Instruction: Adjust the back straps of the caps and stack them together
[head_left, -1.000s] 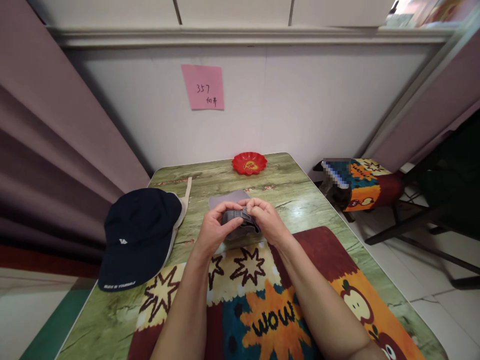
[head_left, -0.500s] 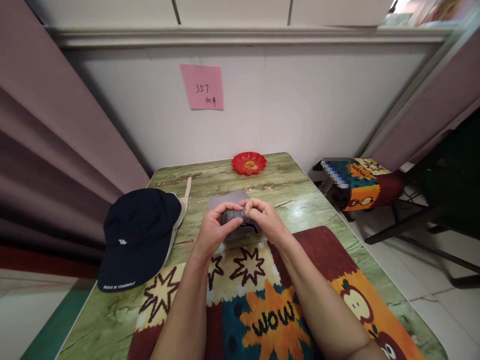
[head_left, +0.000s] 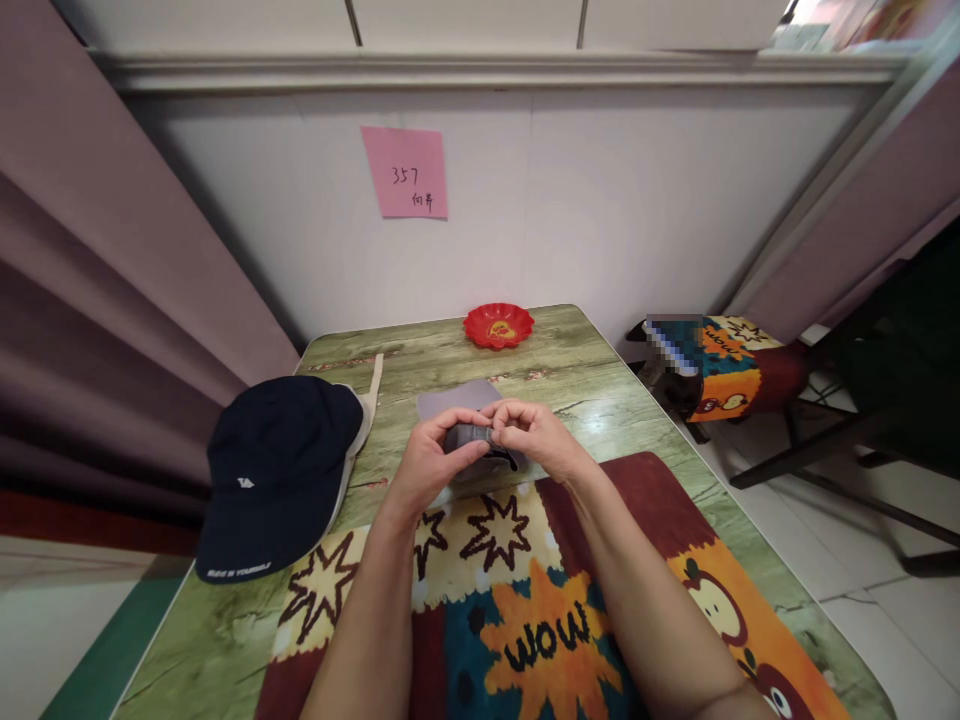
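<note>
A grey cap (head_left: 457, 398) lies on the table between my hands, its pale purplish-grey brim pointing away from me. Fingers hide most of its crown. My left hand (head_left: 427, 460) is closed round the dark grey back strap (head_left: 466, 435), thumb below and fingers above. From the other side, my right hand (head_left: 536, 438) pinches the strap's end near what may be a small buckle, too small to make out. To the left rests a navy cap (head_left: 281, 470) with a light strap (head_left: 376, 385) sticking up behind it.
A red scalloped plate (head_left: 499, 327) stands at the table's far edge. A patterned mat (head_left: 525, 600) lies under my forearms. Beyond the table are a white wall (head_left: 600, 200) with a pink note (head_left: 405, 172), and a stool (head_left: 731, 365) with a patterned cover at the right.
My right hand has shifted slightly to the right along the strap. The left hand keeps its hold almost unchanged.
</note>
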